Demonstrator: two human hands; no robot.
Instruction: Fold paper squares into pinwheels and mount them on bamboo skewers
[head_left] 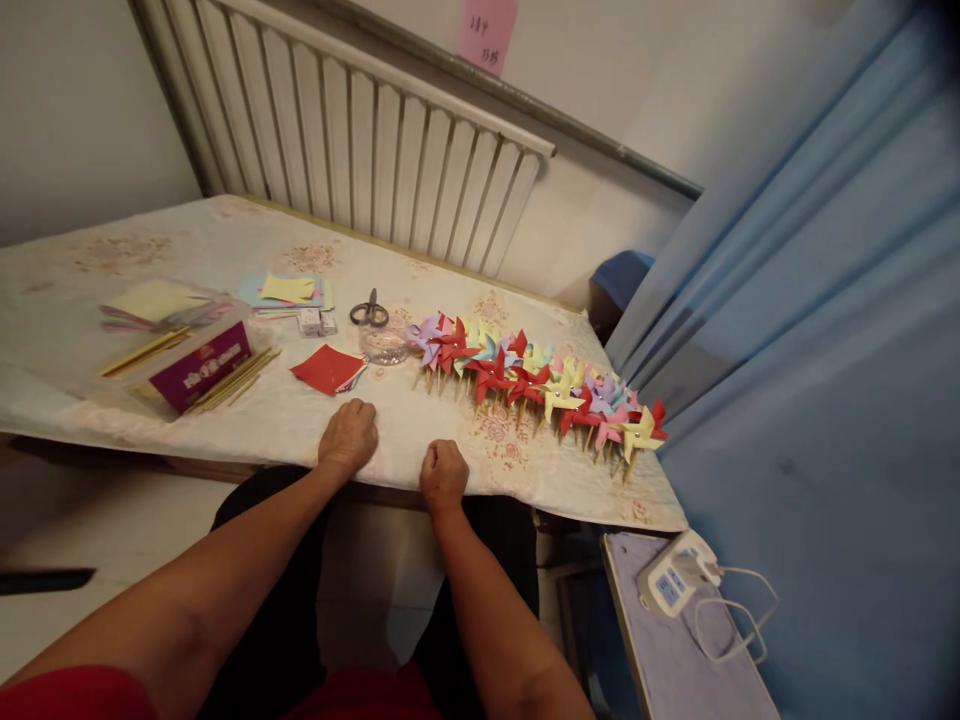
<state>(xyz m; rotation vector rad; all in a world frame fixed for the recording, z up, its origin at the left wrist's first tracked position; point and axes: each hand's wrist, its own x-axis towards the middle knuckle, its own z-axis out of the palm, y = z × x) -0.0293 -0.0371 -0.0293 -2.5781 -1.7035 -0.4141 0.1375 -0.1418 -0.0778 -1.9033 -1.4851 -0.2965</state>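
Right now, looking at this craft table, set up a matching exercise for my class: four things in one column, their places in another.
1. scissors
2. pinwheels
3. red paper squares
4. purple box

A. a row along the table's right side
B. beside loose wooden sticks, far left
C. behind a clear dish
D. just beyond the left hand

Pairs: 1-C, 2-A, 3-D, 4-B

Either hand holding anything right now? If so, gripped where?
Nothing is held. The left hand and right hand rest loosely curled on the table edge, apart from the red paper squares.
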